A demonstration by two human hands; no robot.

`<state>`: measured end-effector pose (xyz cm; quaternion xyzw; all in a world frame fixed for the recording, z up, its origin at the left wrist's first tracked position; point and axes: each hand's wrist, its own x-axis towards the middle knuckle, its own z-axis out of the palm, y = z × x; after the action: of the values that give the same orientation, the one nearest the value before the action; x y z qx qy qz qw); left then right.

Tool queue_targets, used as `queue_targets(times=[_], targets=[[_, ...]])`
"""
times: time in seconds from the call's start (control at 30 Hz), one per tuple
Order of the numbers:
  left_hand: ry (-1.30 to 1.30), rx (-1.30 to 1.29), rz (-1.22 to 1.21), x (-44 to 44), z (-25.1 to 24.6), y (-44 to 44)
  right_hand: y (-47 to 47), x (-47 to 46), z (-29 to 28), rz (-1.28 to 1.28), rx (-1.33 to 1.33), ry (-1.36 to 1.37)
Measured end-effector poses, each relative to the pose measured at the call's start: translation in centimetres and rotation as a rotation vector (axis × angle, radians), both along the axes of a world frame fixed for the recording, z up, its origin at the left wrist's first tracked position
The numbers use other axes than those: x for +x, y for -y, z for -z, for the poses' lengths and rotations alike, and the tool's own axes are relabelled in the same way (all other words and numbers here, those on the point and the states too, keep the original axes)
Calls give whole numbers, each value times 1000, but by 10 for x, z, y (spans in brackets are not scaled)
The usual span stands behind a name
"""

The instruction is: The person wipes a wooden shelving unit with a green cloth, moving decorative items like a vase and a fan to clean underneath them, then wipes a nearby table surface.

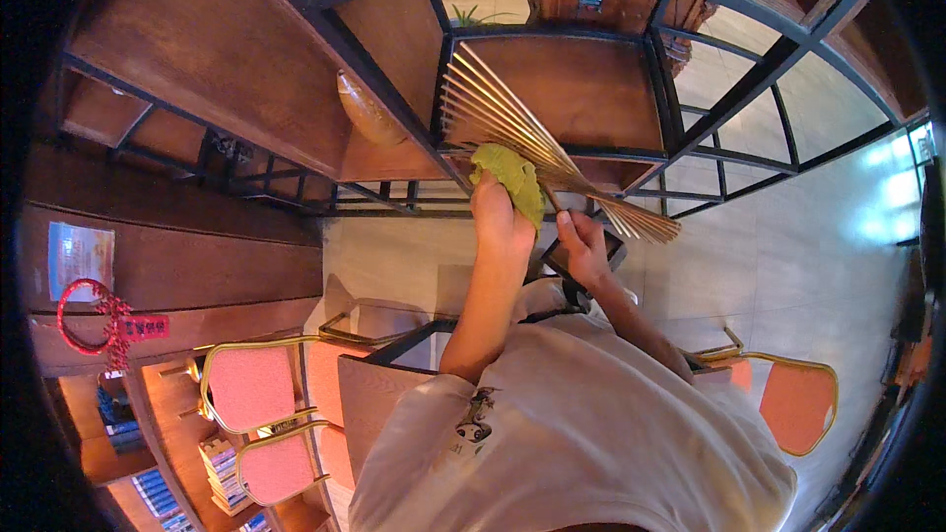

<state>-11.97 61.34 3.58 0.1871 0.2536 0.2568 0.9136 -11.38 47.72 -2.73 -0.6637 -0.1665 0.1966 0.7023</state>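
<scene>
A gold-coloured ornament of thin metal rods (517, 107), fanned and twisted at a narrow middle, is held up in front of the shelf. My left hand (499, 210) grips a yellow-green cloth (510, 174), which lies against the rods. Lower down, my right hand (587, 247) has its fingers closed around the ornament's lower part, just below the twist. Beside that hand shows a dark square piece (615, 247), perhaps the ornament's base; my hand covers part of it. Behind the rods is a brown wooden compartment (606, 89) of the shelf unit.
Black metal bars (768, 89) frame the open shelving. A glossy brown ornament (367, 107) stands in the compartment to the left. Pink chairs with gold frames (251, 388) are at lower left, another chair (798, 406) at right. Books (222, 476) and a red wreath (92, 318) are at far left.
</scene>
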Motion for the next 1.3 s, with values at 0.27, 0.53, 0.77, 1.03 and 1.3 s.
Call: queue_targets(times=[0.27,0.53,0.77,1.03,1.3], targets=[[9,28,-24,21,23,-6,23,-3,9,137,35,38],[-121,-14,-162,14,27,-65,47,-3,28,179,94,-72],[6,1144,-713,-30,-42,0,47,13,32,228,-49,-70],[-670,2285,-130,-10,-18,17,34,5,30,193,49,-37],[-240,2376,130,0,-29,12,45,9,38,139,-78,-40]])
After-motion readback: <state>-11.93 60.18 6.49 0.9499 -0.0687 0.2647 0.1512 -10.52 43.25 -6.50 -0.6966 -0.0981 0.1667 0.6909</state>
